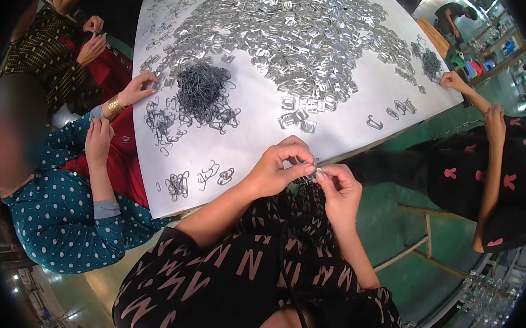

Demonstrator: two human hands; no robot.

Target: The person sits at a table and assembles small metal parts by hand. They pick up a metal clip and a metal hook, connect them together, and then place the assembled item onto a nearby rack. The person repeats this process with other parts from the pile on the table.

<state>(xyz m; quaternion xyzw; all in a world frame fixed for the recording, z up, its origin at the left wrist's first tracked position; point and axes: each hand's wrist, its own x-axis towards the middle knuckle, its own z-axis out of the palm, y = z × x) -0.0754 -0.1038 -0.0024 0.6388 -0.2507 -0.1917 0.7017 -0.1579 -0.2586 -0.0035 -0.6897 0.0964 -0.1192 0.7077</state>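
Over the table's near edge my two hands meet, their fingertips pinched together on a small metal piece (316, 169). Mostly hidden by the fingers, it may be a buckle with a wire hook. My left hand (280, 168) comes in from the left with thumb and forefinger closed. Facing it, my right hand (339, 190) pinches the same piece from the right. Just beyond them lies a small group of silvery flat metal buckles (300, 113). Bent grey wire hooks (177, 185) are scattered on the white tabletop to the left of my left forearm.
A large heap of silvery buckles (284, 31) covers the white table (260, 118). A tangled mound of dark wire hooks (202, 86) stands left of centre; loose hooks (395, 109) lie at the right. Co-workers sit at the left, and another person's arm (478, 100) reaches the right edge.
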